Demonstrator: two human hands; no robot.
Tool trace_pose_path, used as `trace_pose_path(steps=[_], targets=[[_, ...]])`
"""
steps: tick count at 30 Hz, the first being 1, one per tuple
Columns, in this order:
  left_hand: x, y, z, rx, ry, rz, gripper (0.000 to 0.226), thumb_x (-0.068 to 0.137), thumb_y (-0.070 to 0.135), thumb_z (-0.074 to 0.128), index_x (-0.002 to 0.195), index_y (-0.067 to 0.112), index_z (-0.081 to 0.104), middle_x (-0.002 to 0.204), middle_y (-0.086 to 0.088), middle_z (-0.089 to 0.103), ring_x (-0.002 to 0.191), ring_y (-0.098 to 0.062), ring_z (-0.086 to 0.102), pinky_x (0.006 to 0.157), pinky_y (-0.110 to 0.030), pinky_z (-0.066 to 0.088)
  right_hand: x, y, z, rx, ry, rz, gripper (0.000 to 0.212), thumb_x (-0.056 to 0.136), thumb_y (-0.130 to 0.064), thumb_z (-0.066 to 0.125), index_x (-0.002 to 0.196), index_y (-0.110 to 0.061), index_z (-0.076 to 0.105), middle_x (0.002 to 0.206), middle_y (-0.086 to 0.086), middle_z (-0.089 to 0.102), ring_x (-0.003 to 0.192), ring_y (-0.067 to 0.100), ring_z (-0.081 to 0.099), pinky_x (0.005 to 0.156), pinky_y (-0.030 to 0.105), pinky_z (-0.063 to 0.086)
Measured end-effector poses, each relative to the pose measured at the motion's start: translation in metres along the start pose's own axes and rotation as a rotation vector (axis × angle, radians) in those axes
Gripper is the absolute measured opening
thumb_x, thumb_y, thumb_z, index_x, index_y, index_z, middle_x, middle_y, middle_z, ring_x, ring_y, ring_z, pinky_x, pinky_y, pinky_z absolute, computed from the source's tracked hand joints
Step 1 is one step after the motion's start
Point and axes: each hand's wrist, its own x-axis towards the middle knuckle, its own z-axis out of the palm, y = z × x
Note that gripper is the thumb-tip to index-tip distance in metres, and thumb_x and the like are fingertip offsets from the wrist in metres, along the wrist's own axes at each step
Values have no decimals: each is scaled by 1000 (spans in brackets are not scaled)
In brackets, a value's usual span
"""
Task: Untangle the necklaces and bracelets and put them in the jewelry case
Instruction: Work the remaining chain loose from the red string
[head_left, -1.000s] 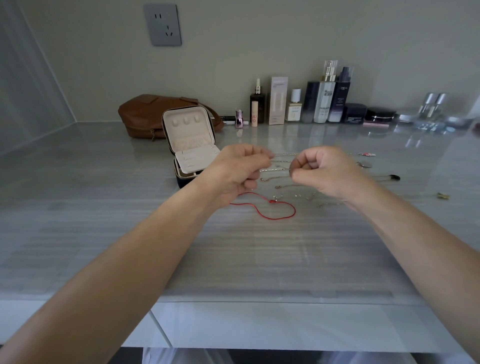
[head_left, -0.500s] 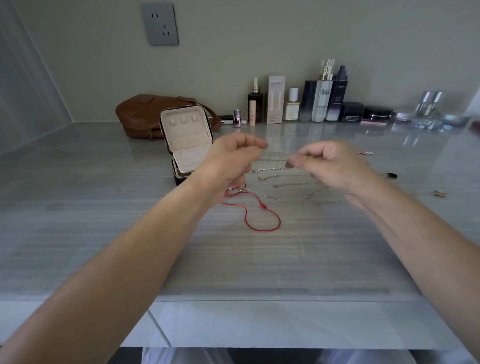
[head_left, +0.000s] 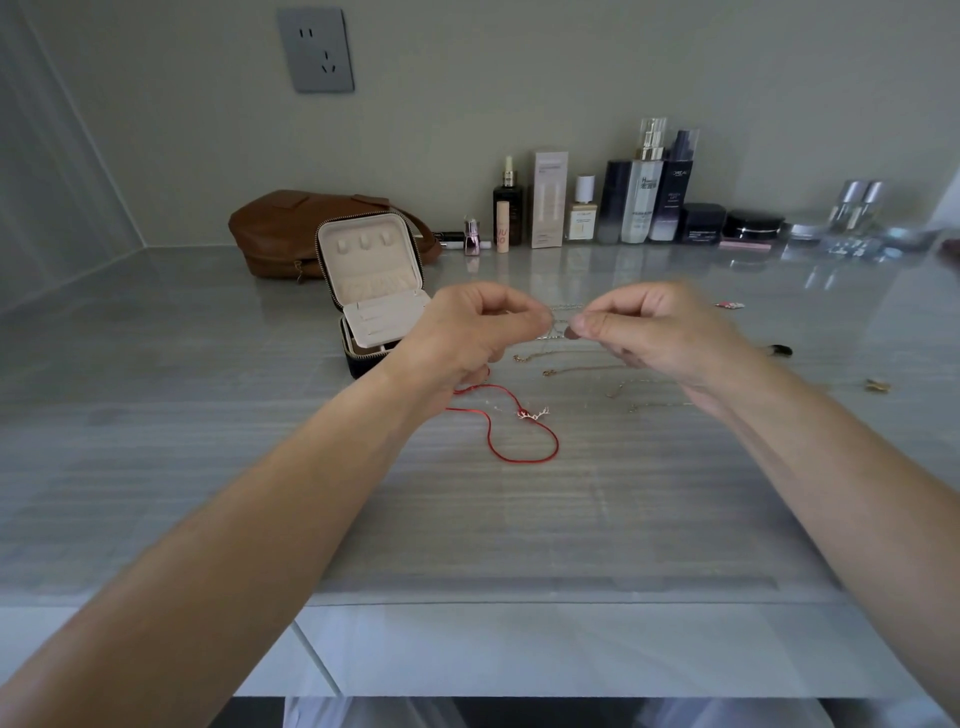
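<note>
My left hand (head_left: 470, 330) and my right hand (head_left: 660, 332) are raised close together above the counter, each pinching an end of a thin silver chain (head_left: 560, 323) that spans the small gap between them. A red cord necklace (head_left: 519, 431) with a small silver charm trails from under my left hand and loops on the counter. Several fine gold chains (head_left: 576, 370) lie spread out beneath and behind my hands. The dark jewelry case (head_left: 371, 291) stands open to the left of my left hand, its cream lid upright.
A brown leather bag (head_left: 291, 231) lies behind the case. A row of cosmetic bottles and jars (head_left: 639, 202) lines the back wall. Small bits lie at the right: a dark clasp (head_left: 779, 350), a gold piece (head_left: 877, 385), a red-white tag (head_left: 730, 305). The counter's front edge (head_left: 519, 603) is near me.
The red cord has slid toward me into a longer loop, its charm now showing. My hands parted briefly, then came close together again, still on the thin chain.
</note>
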Motion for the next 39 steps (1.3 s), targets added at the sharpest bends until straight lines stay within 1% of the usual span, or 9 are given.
trace_pose_path(steps=[5, 8, 11, 17, 20, 26, 32, 34, 39], targets=[[1, -2, 2, -8, -40, -36, 14, 77, 11, 72, 67, 18, 63, 45, 12, 46, 38, -3, 36, 38, -17, 28, 1, 2, 0, -28, -60, 39, 7, 79, -20, 68, 74, -24, 69, 62, -11, 65, 59, -6, 54, 56, 6, 41], [0, -1, 3, -49, -50, -50, 12, 77, 10, 72, 69, 16, 65, 59, 3, 52, 46, -6, 41, 41, -20, 36, 1, 1, 0, -16, -90, 70, 8, 79, -13, 67, 76, -21, 68, 64, -5, 65, 65, 5, 58, 72, 17, 47], [-1, 0, 3, -69, -70, -68, 10, 78, 9, 70, 70, 15, 68, 59, 5, 57, 46, -5, 44, 41, -18, 38, -1, 1, 2, -69, -94, 84, 8, 78, -14, 68, 73, -21, 68, 63, -6, 64, 61, 3, 57, 72, 20, 45], [-1, 0, 2, 117, -26, -30, 13, 80, 11, 67, 71, 20, 70, 44, 9, 49, 39, -5, 40, 39, -15, 32, -3, -2, 0, -118, -26, 97, 8, 79, -18, 68, 73, -23, 68, 69, -14, 64, 72, -1, 57, 65, 18, 38], [-2, 0, 4, 254, 3, 65, 11, 83, 7, 62, 79, 12, 70, 34, 14, 46, 30, -1, 37, 34, -10, 27, -3, -3, -3, -112, -8, 107, 3, 78, -23, 69, 78, -21, 71, 77, -15, 65, 81, -2, 57, 66, 18, 38], [-1, -2, 6, 326, 24, 159, 14, 80, 9, 66, 70, 18, 66, 56, 8, 54, 41, 3, 44, 44, -6, 34, -4, -4, -3, -143, 20, 104, 7, 78, -22, 69, 72, -23, 69, 68, -15, 63, 73, -1, 56, 64, 19, 38], [0, -1, 4, 341, 29, 171, 20, 78, 8, 68, 66, 24, 64, 57, 8, 52, 41, 2, 42, 45, -7, 35, -2, -2, -4, -141, 86, 134, 10, 80, -20, 64, 71, -19, 68, 75, -1, 62, 74, 9, 54, 67, 23, 40], [-1, -1, 3, 327, 37, 168, 20, 78, 10, 68, 66, 24, 63, 58, 8, 52, 42, 2, 42, 44, -7, 34, -1, -4, -6, -152, 56, 160, 10, 80, -21, 63, 72, -18, 68, 74, -4, 61, 76, 9, 55, 68, 24, 39], [-1, 0, 5, 280, 60, 158, 20, 78, 8, 67, 66, 23, 63, 58, 5, 49, 41, 0, 38, 42, -8, 32, 10, -17, -12, -344, -99, 224, 9, 80, -21, 65, 82, -14, 69, 93, -5, 68, 93, 10, 59, 79, 27, 42]])
